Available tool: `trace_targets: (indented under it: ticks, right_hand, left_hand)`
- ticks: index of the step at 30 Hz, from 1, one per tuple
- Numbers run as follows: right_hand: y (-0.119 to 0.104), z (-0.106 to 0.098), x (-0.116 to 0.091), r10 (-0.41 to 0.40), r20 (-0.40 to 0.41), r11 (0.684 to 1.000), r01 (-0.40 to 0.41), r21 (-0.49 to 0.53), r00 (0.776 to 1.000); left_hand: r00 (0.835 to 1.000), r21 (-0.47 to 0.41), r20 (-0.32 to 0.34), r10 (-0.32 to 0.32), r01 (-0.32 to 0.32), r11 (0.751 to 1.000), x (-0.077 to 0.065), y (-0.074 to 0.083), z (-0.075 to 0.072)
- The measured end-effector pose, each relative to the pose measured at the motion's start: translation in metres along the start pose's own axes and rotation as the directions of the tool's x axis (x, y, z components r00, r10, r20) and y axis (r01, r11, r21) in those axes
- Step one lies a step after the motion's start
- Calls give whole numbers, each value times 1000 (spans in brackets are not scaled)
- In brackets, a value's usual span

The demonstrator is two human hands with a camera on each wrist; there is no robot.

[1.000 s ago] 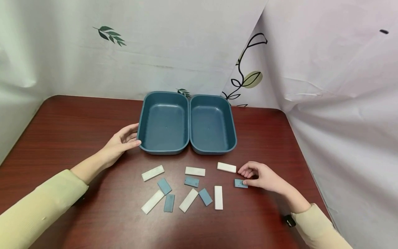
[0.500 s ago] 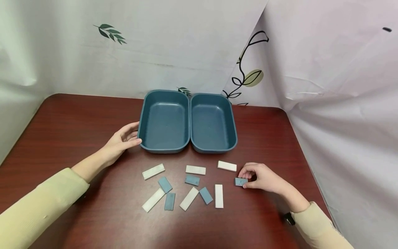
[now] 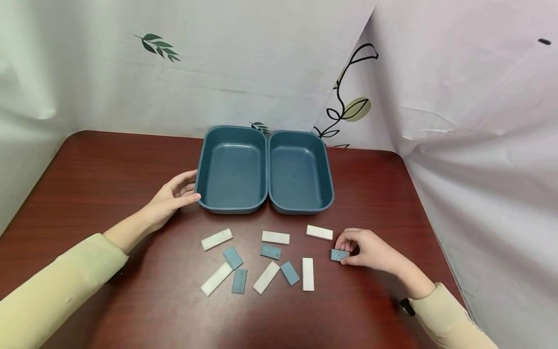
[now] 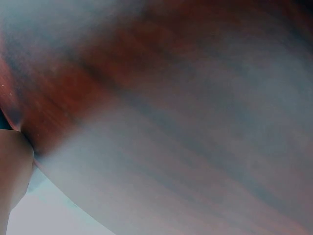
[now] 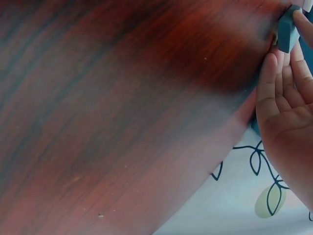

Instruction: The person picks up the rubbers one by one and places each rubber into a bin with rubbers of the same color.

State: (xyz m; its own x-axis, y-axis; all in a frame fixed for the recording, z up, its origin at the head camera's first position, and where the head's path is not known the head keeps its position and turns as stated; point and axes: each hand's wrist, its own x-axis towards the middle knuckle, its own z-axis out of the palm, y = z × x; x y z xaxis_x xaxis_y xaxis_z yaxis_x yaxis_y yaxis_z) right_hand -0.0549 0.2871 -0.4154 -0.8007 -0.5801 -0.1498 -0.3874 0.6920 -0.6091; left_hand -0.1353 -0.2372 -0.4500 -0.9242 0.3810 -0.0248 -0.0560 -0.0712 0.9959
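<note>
In the head view my right hand (image 3: 368, 249) pinches a small blue-grey rectangular block (image 3: 339, 255) between thumb and fingers, near the table's right side. The right wrist view shows the same block (image 5: 288, 30) held at the fingertips. My left hand (image 3: 171, 201) rests against the outer left side of the left blue bin (image 3: 231, 211), its thumb tip at the rim. Only a sliver of the left hand (image 4: 13, 166) enters the left wrist view. A white block (image 3: 319, 232) lies just left of the right hand.
The right blue bin (image 3: 302, 211) stands against the left one; both have nothing inside. Several white blocks (image 3: 275, 237) and blue-grey blocks (image 3: 289, 273) lie spread in front of them on the dark red table (image 3: 131, 310). A white patterned curtain (image 3: 261, 58) hangs behind.
My right fingers have closed around the blue-grey block and tipped it up slightly. The left hand stays at the bin. The whole head view has shifted a little.
</note>
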Motion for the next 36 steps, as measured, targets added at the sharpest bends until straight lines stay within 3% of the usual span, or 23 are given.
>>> trace_targets:
  ticks: [10,17,26,36]
  right_hand:
    - [-3,-8,6,-15,67,999,11,52,998]
    - [-14,-22,17,-49,93,999,48,14,994]
    - [-38,-47,45,-112,124,991,120,-56,986]
    - [-68,-70,82,-192,107,975,203,-96,976]
  left_hand:
    - [1000,-6,1,5,-5,1000,0,-1,-1]
    - [1000,-3,-2,2,-2,1000,0,-2,-1]
    - [1000,-5,-2,0,0,1000,0,-2,0]
    - [1000,9,-10,-21,21,1000,-1,1,0]
